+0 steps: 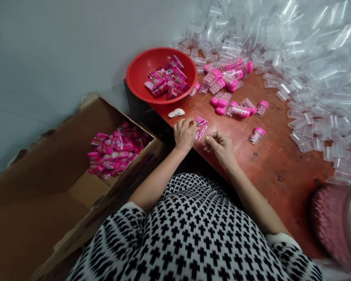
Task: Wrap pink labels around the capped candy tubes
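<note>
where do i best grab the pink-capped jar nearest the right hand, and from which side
Probably around the clear body of the jar, just below its pink cap, with the right hand coming from the left. The cap points away from that hand, the rounded body faces it, and no other jar touches it.

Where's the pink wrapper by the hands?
Head view, just right of centre: the pink wrapper is by the table's near edge, between the left hand, which touches it, and the right hand.
</note>
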`<state>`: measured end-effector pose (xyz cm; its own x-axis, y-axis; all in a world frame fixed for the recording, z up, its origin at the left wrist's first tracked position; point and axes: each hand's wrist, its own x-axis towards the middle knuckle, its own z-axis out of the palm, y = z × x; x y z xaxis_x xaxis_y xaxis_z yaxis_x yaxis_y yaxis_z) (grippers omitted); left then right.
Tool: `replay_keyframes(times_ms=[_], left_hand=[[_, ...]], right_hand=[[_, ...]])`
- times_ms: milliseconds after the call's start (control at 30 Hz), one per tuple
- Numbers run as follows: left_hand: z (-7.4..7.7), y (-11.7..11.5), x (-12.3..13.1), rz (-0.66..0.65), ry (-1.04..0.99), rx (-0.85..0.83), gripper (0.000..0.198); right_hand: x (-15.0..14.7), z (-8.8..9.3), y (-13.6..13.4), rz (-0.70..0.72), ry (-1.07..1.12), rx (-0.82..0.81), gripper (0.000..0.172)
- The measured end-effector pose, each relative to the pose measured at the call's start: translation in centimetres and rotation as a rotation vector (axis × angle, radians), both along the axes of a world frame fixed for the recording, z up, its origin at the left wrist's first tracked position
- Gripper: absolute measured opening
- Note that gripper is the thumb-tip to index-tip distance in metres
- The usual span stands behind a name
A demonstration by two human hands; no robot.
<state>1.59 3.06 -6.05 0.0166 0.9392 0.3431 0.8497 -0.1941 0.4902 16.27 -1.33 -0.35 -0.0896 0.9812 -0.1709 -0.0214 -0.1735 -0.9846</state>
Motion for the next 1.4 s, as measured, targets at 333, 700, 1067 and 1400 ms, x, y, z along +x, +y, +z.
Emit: replay_keyframes(times_ms=[333, 700, 1067, 1400], left_hand=[[0.4, -1.0, 0.2, -0.089, -0.251, 0.162, 0.028], [3.9, -2.0, -0.5, -0.144, -1.324, -0.722, 0.043], [4.2, -3.0, 0.6, 0.055, -1.302, -0.780, 0.024], [5.3, -3.5, 2.8, 0.268, -1.650, -0.881, 0.011]], right_hand=[[-0.2, -2.4, 3.4, -0.182, 0.091, 0.084, 0.053], [0.6, -0.4, 5.2, -0.020, -0.016, 0.026, 0.052], [6.2, 1.2, 3.0, -0.238, -0.790, 0.130, 0.035], [14.1, 0.5, 3.3, -0.306, -1.190, -0.209, 0.038]])
